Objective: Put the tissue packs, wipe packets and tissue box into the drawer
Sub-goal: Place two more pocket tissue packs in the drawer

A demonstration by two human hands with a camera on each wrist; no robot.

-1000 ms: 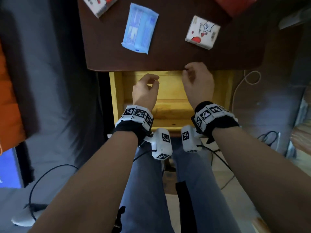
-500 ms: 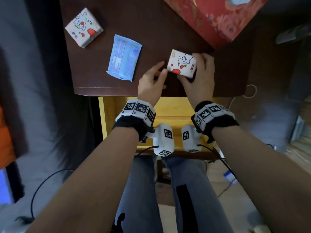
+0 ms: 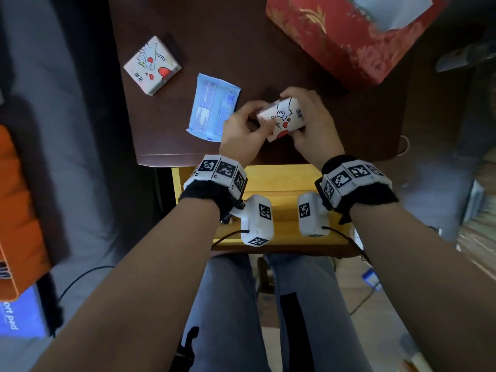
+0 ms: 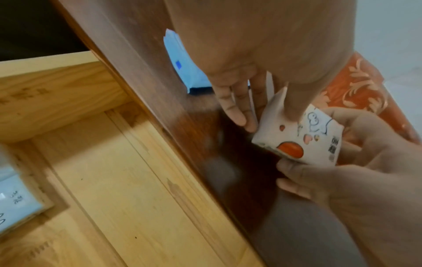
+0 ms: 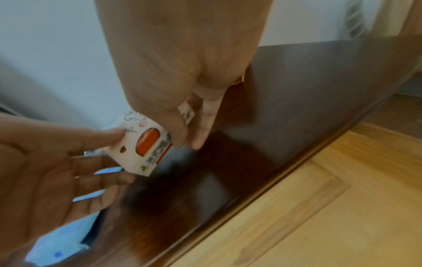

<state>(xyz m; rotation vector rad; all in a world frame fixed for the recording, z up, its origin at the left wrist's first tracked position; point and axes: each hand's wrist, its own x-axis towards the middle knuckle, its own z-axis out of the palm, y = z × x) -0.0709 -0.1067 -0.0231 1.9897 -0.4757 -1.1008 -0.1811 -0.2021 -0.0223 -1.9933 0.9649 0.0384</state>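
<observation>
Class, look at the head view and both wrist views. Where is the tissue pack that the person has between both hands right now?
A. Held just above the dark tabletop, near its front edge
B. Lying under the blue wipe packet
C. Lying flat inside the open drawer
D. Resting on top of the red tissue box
A: the left hand and right hand grip the tissue pack above the tabletop, with the drawer open below.

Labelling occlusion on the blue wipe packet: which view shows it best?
Head view: the blue wipe packet lies flat on the table, nearly whole, only its right edge behind the left hand. The left wrist view shows a sliver beside the palm; the right wrist view shows blurred patches behind the fingers.
</observation>
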